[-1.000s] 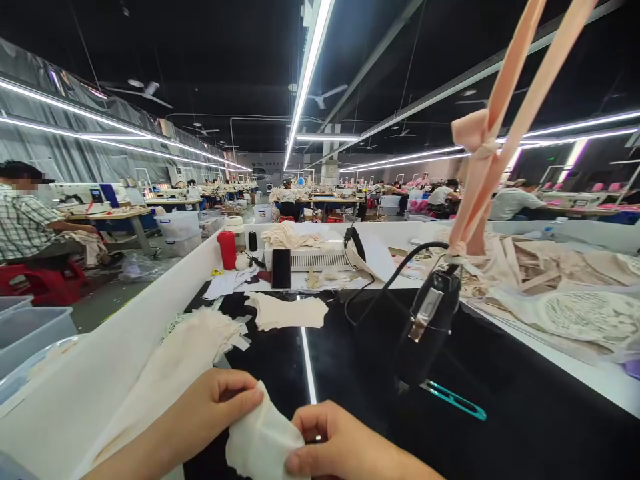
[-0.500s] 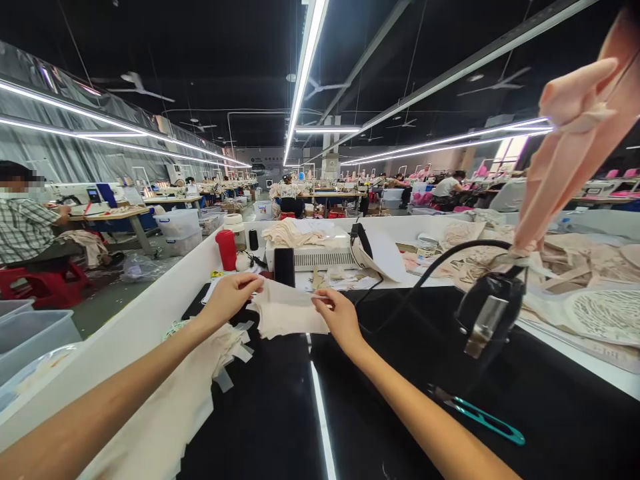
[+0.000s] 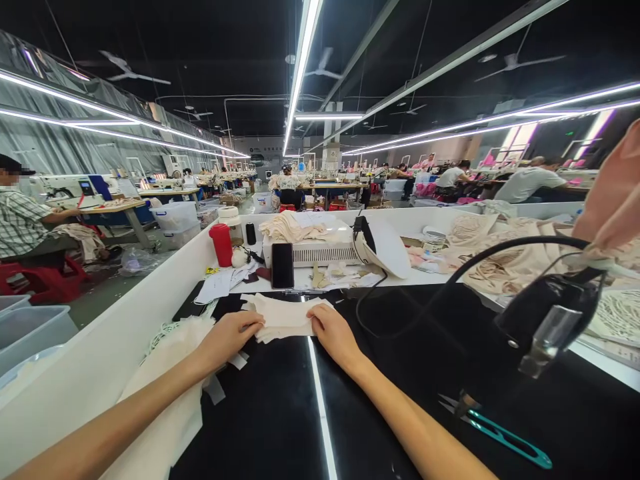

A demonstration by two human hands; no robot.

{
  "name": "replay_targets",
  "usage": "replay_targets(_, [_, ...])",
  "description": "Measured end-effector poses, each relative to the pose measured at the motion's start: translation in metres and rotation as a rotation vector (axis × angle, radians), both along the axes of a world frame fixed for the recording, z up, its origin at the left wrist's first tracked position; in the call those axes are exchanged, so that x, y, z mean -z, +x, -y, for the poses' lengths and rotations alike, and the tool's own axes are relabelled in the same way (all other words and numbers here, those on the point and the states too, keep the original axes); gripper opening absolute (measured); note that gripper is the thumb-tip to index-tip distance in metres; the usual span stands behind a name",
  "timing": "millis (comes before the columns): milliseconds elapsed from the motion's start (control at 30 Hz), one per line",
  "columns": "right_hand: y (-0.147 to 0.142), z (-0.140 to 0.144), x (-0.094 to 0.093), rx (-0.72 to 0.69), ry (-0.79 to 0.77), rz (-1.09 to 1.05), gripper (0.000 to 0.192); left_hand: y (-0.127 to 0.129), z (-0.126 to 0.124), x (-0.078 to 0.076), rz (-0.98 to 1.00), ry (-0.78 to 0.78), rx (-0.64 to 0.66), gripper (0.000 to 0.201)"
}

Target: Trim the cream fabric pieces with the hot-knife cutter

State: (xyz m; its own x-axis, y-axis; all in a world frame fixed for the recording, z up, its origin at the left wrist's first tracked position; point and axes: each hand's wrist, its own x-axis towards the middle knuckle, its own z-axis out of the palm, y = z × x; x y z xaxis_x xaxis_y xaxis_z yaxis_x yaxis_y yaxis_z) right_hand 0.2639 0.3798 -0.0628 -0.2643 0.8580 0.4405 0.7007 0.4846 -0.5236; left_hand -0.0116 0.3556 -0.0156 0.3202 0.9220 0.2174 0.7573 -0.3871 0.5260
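- At the far left edge, a seated person in a checked shirt (image 3: 23, 220), on a red stool (image 3: 47, 277); clear plastic bins (image 3: 37, 333) stand below, outside the white side wall (image 3: 135, 307).
- Pile of cream cloth (image 3: 170, 430), loose, along the inside of that wall, partly beneath the left forearm.
- Red cup (image 3: 221, 245), upright, near the wall's far end; white papers (image 3: 226, 283) just before it, marks too small to read.
- Left hand (image 3: 231, 339), thumb and fingertips drawn together, pinching the left end of the cream piece.
- Sign on the far wall (image 3: 270, 151), pale lettering, too small to read.
- Black phone (image 3: 283, 265), propped upright against a white slotted box (image 3: 325, 255); screen dark.
- Cream piece (image 3: 287, 316), flat on layers of like cloth on the black tabletop (image 3: 265, 420), stretched between the two hands, its middle uncovered by fingers.
- Right hand (image 3: 336, 335), fingers curled, thumb below, pinching the right end of the same piece.
- White visor with black band (image 3: 390, 250), tilted, beside the box.
- Teal-handled snips (image 3: 510, 437), points toward the hands, well apart from them.
- Black corded tool (image 3: 527, 313), metal plate on its side, hung from pink cloth (image 3: 613, 193); markings cannot be made out.
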Motion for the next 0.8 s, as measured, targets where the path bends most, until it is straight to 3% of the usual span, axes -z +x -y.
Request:
replay_targets(200, [-0.003, 0.005, -0.005, 0.081, 0.021, 0.179, 0.008, 0.009, 0.011, -0.003, -0.064, -0.013, 0.0, 0.038])
replay_targets(433, [-0.005, 0.013, -0.013, 0.155, 0.067, 0.304, 0.013, 0.014, 0.019, -0.021, -0.138, 0.008, -0.032, 0.05])
replay_targets(533, [-0.005, 0.014, -0.014, 0.156, 0.085, 0.319, 0.017, 0.021, 0.013, -0.026, -0.149, 0.048, -0.038, 0.045])
replay_targets(633, [-0.006, 0.013, -0.013, 0.128, 0.091, 0.35, 0.016, 0.03, 0.003, -0.021, -0.169, 0.062, -0.01, 0.042])
replay_targets(800, [-0.008, 0.011, -0.011, 0.092, 0.083, 0.411, 0.014, 0.03, -0.019, 0.002, -0.25, 0.032, 0.002, 0.043])
